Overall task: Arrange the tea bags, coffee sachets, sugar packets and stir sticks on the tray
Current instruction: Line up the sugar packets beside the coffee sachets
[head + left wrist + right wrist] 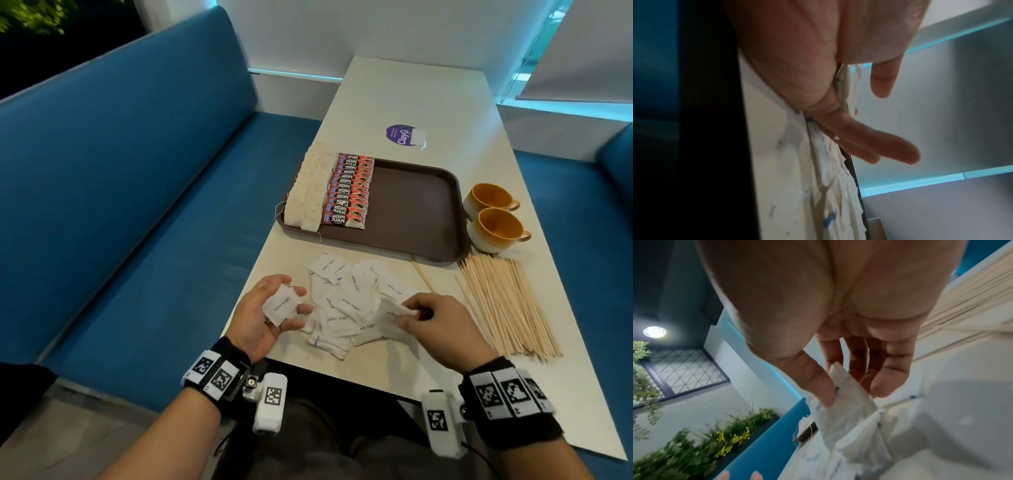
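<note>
White table [428, 102], blue bench [137, 171] at 9 o'clock. Brown tray [418, 205] holds tea bags [308, 192] and coffee sachets [349, 192]. Left hand [263, 315] grips a paper sugar packet [281, 305]; right hand [442, 325] pinches another [394, 310] off the pile [346, 301]. Wooden stir sticks [507, 305] and mugs [493, 219] at 3 o'clock.

matt brown plastic tray [411, 219], wooden stir sticks [507, 308]

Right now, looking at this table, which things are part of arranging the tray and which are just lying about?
Part of the job:
tray
tea bags
coffee sachets
sugar packets, one in the left hand, one pinched by the right hand
stir sticks

Just lying about:
two orange cups
purple sticker
</note>
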Motion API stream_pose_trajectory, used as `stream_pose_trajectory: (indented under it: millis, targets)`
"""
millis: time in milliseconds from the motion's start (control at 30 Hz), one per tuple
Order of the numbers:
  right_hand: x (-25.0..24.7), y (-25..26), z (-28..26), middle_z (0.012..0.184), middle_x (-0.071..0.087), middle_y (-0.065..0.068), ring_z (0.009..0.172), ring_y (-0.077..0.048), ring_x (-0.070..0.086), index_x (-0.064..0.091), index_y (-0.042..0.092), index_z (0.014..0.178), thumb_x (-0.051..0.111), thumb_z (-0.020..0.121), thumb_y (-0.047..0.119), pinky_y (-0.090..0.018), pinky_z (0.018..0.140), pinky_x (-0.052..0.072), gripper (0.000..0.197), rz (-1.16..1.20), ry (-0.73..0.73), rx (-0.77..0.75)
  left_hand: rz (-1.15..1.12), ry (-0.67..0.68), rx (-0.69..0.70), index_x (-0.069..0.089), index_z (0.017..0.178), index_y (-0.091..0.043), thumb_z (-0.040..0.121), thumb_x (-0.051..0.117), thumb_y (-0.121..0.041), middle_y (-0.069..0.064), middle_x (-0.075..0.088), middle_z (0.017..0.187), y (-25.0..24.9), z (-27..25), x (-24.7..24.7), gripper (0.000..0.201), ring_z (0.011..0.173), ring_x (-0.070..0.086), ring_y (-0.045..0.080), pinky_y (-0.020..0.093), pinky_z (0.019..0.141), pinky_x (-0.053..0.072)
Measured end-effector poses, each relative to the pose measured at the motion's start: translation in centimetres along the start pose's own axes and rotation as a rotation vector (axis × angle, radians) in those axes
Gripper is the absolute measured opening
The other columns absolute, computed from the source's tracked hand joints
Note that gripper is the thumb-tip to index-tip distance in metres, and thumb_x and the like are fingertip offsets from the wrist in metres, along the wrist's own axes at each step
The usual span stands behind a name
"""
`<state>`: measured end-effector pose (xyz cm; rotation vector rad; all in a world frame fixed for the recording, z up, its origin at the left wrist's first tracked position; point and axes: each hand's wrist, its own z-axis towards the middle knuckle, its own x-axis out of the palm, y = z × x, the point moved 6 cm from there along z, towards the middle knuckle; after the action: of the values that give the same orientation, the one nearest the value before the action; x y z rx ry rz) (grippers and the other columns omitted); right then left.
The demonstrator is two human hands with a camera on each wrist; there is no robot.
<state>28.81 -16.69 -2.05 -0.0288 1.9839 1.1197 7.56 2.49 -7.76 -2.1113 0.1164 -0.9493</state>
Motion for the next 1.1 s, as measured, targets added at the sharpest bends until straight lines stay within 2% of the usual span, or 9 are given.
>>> stream_pose_trajectory:
  millis: [167, 267, 400, 500, 567, 700, 900, 967, 1100]
  targets:
    - [1.1, 3.1, 1.5, 0.078, 0.075, 0.003, 0.071, -0.013, 0.068, 0.076, 0.025, 0.090, 0.078, 0.087, 0.024, -0.028, 0.069, 0.055, 0.003, 0.053, 0.101, -0.100, 0.059, 0.005, -0.009, 0.056, 0.113, -0.007, 0.097, 0.057, -0.035, 0.024, 0.064, 0.100, 0.1, 0.2, 0.5, 0.032, 0.076, 0.068, 0.040, 0.037, 0.053, 0.061]
    - [3.6, 4.1, 2.8, 0.092, 0.072, 0.010, 0.077, -0.004, 0.065, 0.075, 0.026, 0.102, 0.079, 0.086, 0.025, -0.013, 0.064, 0.046, 0.016, -0.040, 0.108, -0.108, 0.058, 0.008, 0.001, 0.056, 0.112, -0.008, 0.091, 0.060, -0.036, 0.025, 0.061, 0.098, 0.0, 0.0, 0.9, 0.035, 0.075, 0.065, 0.039, 0.036, 0.054, 0.060]
    - [5.2, 4.4, 3.7, 0.113, 0.058, 0.006, 0.094, -0.007, 0.053, 0.063, 0.023, 0.126, 0.076, 0.086, 0.025, -0.019, 0.083, 0.040, 0.042, -0.234, 0.070, -0.140, 0.056, 0.020, 0.031, 0.055, 0.112, -0.009, 0.094, 0.057, -0.038, 0.025, 0.060, 0.097, 0.1, 0.0, 0.7, 0.034, 0.076, 0.063, 0.039, 0.037, 0.055, 0.057]
    - [6.1, 4.4, 3.8, 0.121, 0.058, 0.001, 0.107, -0.012, 0.055, 0.059, 0.020, 0.134, 0.072, 0.088, 0.022, -0.019, 0.088, 0.040, 0.047, -0.291, 0.115, -0.134, 0.094, 0.049, 0.046, 0.055, 0.115, -0.008, 0.101, 0.050, -0.040, 0.027, 0.061, 0.101, 0.2, 0.2, 0.4, 0.035, 0.080, 0.066, 0.042, 0.042, 0.057, 0.061]
    - [6.2, 4.2, 3.9, 0.118, 0.059, 0.001, 0.107, -0.014, 0.056, 0.062, 0.018, 0.129, 0.070, 0.087, 0.018, -0.021, 0.086, 0.043, 0.043, -0.293, 0.115, -0.108, 0.112, 0.063, 0.038, 0.055, 0.117, -0.009, 0.103, 0.046, -0.045, 0.026, 0.063, 0.102, 0.2, 0.2, 0.5, 0.039, 0.083, 0.067, 0.043, 0.043, 0.055, 0.062]
    - [5.8, 3.9, 4.2, 0.102, 0.054, 0.005, 0.091, -0.014, 0.054, 0.067, 0.017, 0.108, 0.072, 0.082, 0.017, -0.023, 0.074, 0.042, 0.026, -0.316, 0.107, -0.068, 0.144, 0.079, 0.056, 0.054, 0.120, -0.011, 0.100, 0.045, -0.061, 0.025, 0.067, 0.104, 0.2, 0.3, 0.4, 0.054, 0.086, 0.070, 0.045, 0.042, 0.051, 0.061]
    - [5.8, 4.8, 3.6, 0.093, 0.056, 0.007, 0.085, -0.015, 0.056, 0.056, 0.022, 0.083, 0.068, 0.081, 0.015, -0.029, 0.071, 0.047, 0.014, -0.301, 0.086, -0.120, 0.154, 0.113, 0.079, 0.053, 0.120, -0.013, 0.095, 0.043, -0.061, 0.026, 0.067, 0.106, 0.2, 0.2, 0.3, 0.055, 0.086, 0.070, 0.047, 0.044, 0.051, 0.061]
    - [5.7, 4.7, 3.4, 0.090, 0.060, 0.007, 0.083, -0.016, 0.059, 0.056, 0.023, 0.084, 0.067, 0.080, 0.014, -0.033, 0.072, 0.053, 0.015, -0.295, 0.083, -0.101, 0.154, 0.114, 0.088, 0.053, 0.120, -0.013, 0.095, 0.043, -0.061, 0.026, 0.068, 0.107, 0.2, 0.2, 0.4, 0.055, 0.085, 0.070, 0.048, 0.043, 0.051, 0.062]
    - [6.3, 4.2, 3.3, 0.100, 0.058, 0.012, 0.090, -0.012, 0.059, 0.052, 0.033, 0.106, 0.069, 0.074, 0.015, -0.032, 0.072, 0.054, 0.040, -0.291, 0.123, -0.036, 0.142, 0.114, 0.088, 0.052, 0.121, -0.012, 0.095, 0.044, -0.058, 0.026, 0.068, 0.110, 0.1, 0.2, 0.4, 0.054, 0.085, 0.071, 0.048, 0.042, 0.051, 0.062]
